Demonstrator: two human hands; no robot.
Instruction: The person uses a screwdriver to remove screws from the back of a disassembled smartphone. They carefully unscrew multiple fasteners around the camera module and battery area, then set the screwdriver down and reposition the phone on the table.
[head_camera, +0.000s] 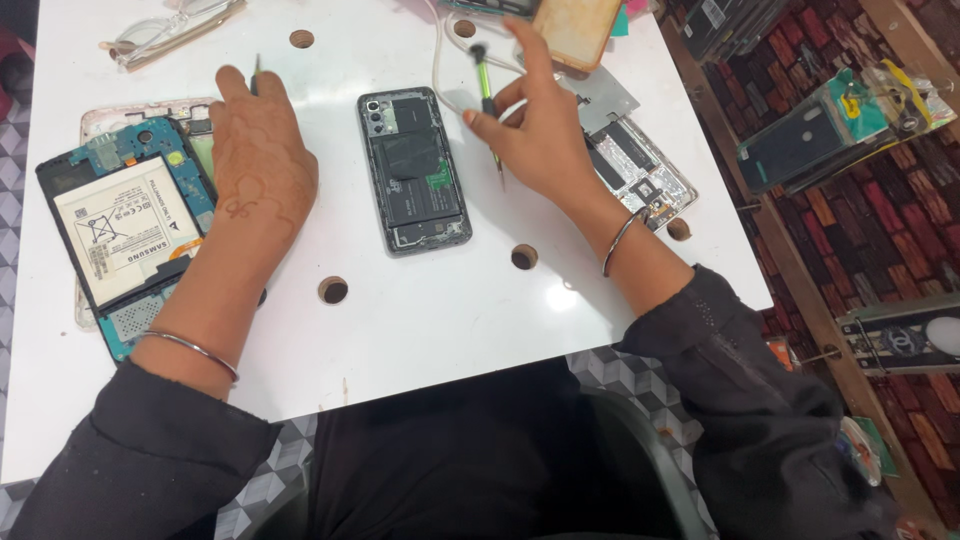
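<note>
I look down at a white surface (420, 330) with round holes in it. At the centre of the frame lies an opened phone (414, 170), back cover off, dark battery and green circuit board bare. It looks light, stiff and fragile, so I judge its outer frame edges the safe place to hold, not the exposed parts. My right hand (535, 135), upper right of centre, pinches a thin green-handled screwdriver (487, 105) between thumb and fingers, index finger raised, tip pointing down just beside the phone's right edge. My left hand (258, 165), left of centre, rests palm down with fingers together, a thin dark tool poking out past the fingertips; I cannot tell how it is gripped. Under its left side sits an opened tablet (125, 235) with a white battery. Near the right edge lies another stripped device (640, 165), above it a tan phone case (577, 30); clear glasses (170, 30) lie upper left. A white cable (445, 70) curls just beside the phone's top.
</note>
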